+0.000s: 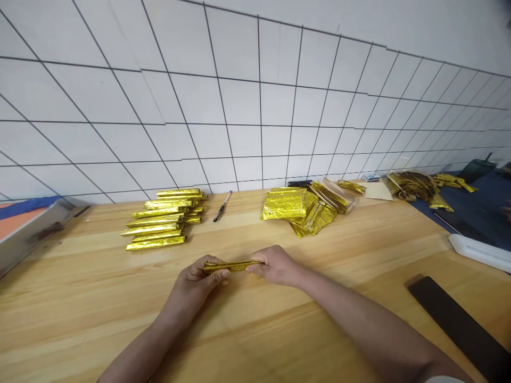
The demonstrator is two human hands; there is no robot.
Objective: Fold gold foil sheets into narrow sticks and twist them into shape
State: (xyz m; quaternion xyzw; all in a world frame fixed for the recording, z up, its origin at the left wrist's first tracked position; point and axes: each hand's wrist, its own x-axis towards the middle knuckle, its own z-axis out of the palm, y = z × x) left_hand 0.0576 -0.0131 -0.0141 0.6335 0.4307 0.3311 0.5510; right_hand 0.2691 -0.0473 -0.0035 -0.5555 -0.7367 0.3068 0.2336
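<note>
A narrow folded strip of gold foil [238,266] is stretched level between my two hands, just above the wooden table [223,324]. My left hand [203,276] pinches its left end, thumb in front. The right end is gripped by my right hand [275,266], fingers curled and thumb underneath. Beyond my left hand lies a stack of similar folded gold strips [159,221]. Flat gold foil sheets [284,205] sit in a pile past my right hand, some of them crumpled and overlapping.
A pen [222,206] lies between the two gold piles. At the right are a long dark bar [459,324], a white object [479,252] and more gold foil bundles [413,186]. A shallow tray [30,234] borders the left side. The tiled wall [239,106] rises behind.
</note>
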